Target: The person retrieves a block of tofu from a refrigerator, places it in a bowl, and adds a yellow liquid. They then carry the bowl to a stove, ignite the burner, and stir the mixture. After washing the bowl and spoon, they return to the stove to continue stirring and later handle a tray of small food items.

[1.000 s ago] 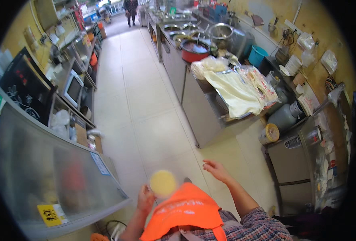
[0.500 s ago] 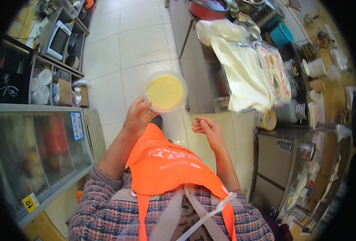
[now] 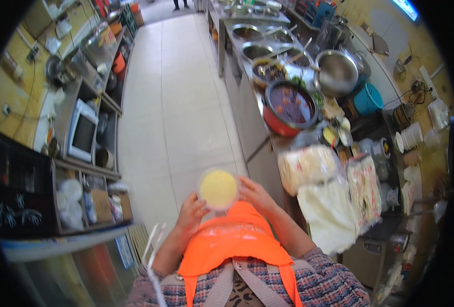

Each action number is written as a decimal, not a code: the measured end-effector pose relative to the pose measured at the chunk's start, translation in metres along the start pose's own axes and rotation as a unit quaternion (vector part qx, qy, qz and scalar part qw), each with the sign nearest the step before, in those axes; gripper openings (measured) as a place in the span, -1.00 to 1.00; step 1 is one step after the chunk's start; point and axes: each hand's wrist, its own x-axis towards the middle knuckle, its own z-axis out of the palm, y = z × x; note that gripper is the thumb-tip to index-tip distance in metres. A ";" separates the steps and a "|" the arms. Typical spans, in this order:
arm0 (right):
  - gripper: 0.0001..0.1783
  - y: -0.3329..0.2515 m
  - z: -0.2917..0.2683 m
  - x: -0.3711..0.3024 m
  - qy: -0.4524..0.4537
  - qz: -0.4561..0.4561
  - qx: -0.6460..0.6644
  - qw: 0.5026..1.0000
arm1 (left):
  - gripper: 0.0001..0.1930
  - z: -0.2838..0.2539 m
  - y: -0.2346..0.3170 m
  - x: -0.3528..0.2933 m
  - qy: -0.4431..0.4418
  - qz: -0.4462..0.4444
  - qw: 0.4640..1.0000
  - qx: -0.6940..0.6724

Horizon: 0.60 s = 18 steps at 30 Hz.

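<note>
A round clear plastic tub [image 3: 218,189] filled with a pale yellow substance is held up in front of my orange apron [image 3: 232,233]. My left hand [image 3: 191,213] grips its lower left side, fingers curled against the rim. On the opposite side, my right hand [image 3: 253,196] has its fingers closed around the tub's right edge. The surface of the yellow contents looks level; whether it is liquid or set I cannot tell.
To the right runs a steel counter with a red pot [image 3: 290,108] of dark red liquid, a steel bowl [image 3: 337,72], a blue bucket [image 3: 368,99] and bagged pale sheets [image 3: 309,166]. Shelves with a microwave [image 3: 83,130] stand left. Far off, a person's legs [image 3: 181,5] show.
My right hand has come up and taken hold of the tub's right side. The view has tilted up toward the aisle, showing more of the counter, and the tub sits nearer my apron.
</note>
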 end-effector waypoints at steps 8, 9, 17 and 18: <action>-0.52 -0.100 -0.023 0.215 -0.040 -0.022 0.002 0.999 | -0.47 -0.019 0.132 0.189 -0.028 0.008 0.994 -0.108; -0.52 -0.117 -0.024 0.245 -0.053 -0.004 0.025 0.998 | -0.45 -0.020 0.150 0.215 -0.031 0.002 0.988 -0.153; -0.44 -0.265 -0.028 0.474 -0.106 -0.034 -0.068 0.991 | -0.59 -0.018 0.303 0.420 -0.042 0.005 0.973 -0.226; -0.44 -0.280 -0.032 0.500 -0.119 -0.040 -0.082 0.989 | -0.60 -0.017 0.318 0.446 -0.035 0.014 0.975 -0.217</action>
